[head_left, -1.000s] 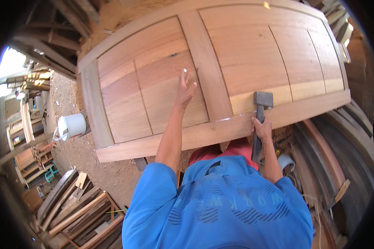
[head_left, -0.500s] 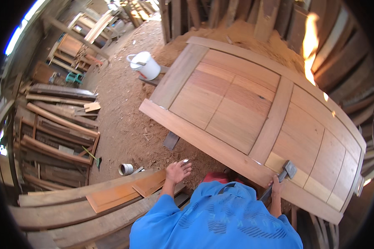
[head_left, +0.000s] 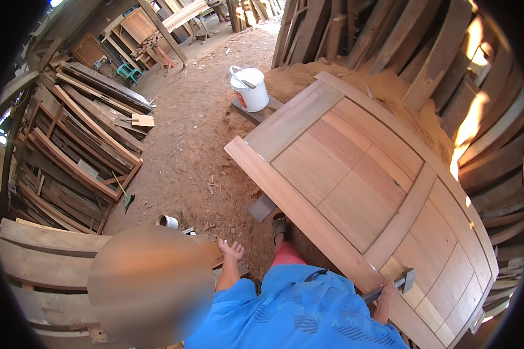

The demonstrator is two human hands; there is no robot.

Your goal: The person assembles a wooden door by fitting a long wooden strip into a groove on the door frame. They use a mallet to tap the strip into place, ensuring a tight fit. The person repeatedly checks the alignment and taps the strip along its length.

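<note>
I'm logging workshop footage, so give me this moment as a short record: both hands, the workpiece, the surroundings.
Left hand: fingers loosely spread, apart from the panel; a white spot at a fingertip, too small to identify
Right hand: closed around the handle of a hammer
Workpiece: framed wooden panel, lying face up
Beyond its far left corner: white bucket, handle raised
Upper right: upright timber

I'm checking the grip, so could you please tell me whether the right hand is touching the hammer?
Touching: the head view shows the right hand closed around the hammer, whose handle emerges on both sides.
</note>
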